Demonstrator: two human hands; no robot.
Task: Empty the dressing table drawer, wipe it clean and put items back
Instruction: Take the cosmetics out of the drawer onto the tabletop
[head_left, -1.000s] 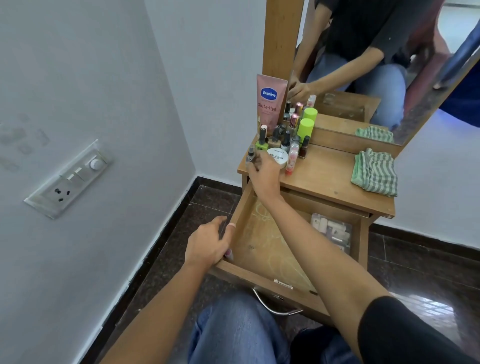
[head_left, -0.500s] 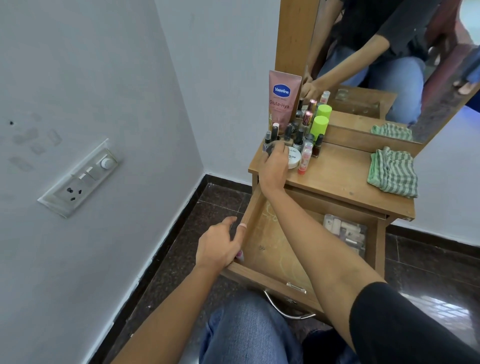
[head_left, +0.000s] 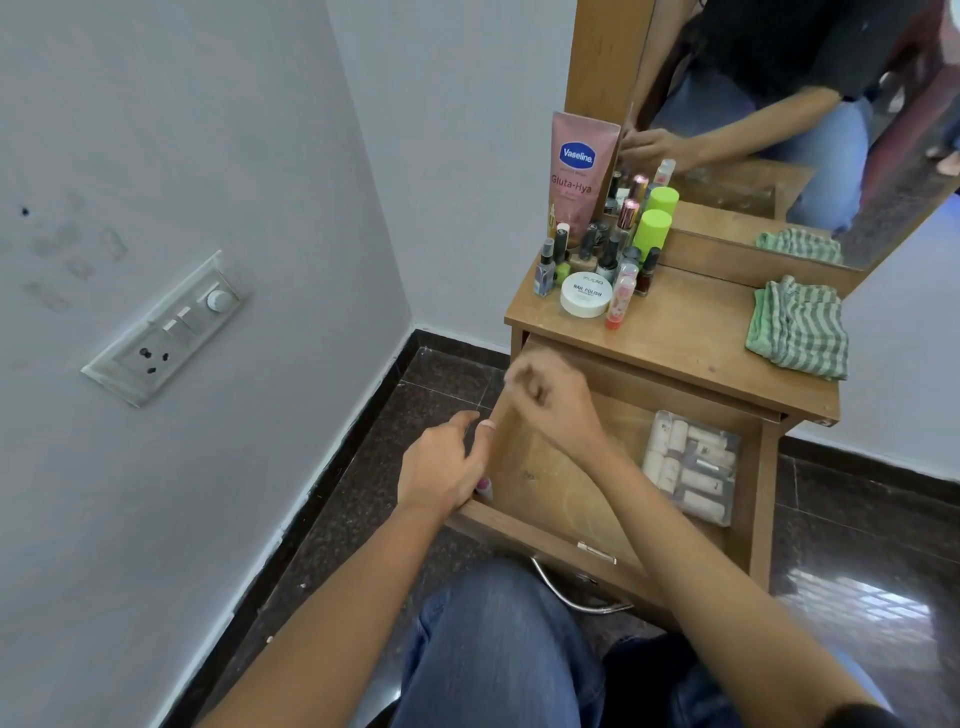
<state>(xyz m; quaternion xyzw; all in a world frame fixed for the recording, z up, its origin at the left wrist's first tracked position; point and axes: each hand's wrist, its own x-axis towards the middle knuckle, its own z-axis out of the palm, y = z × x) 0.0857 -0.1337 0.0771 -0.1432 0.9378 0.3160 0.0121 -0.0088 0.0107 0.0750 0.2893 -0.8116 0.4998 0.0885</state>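
Note:
The wooden drawer (head_left: 519, 526) of the dressing table (head_left: 691, 343) stands pulled out over my lap. A clear box of small tubes (head_left: 691, 467) lies at its right side; the rest of its floor is bare and marked. My left hand (head_left: 447, 462) rests at the drawer's left wall and grips a small pink-capped item (head_left: 483, 487). My right hand (head_left: 550, 400) hovers, blurred, over the drawer's back left corner with loosely curled fingers and nothing visible in it. A green striped cloth (head_left: 800, 327) lies folded on the tabletop's right.
Cosmetics crowd the tabletop's back left: a pink Vaseline tube (head_left: 582, 176), a white jar (head_left: 584, 293), green-capped bottles (head_left: 654, 228) and several nail polish bottles. A mirror (head_left: 779, 104) rises behind. The wall with a socket panel (head_left: 166, 332) is close on the left. Dark tile floor lies below.
My right hand has left the cluster of bottles on the tabletop and pulled back down over the drawer. The left hand has stayed at the drawer's left wall.

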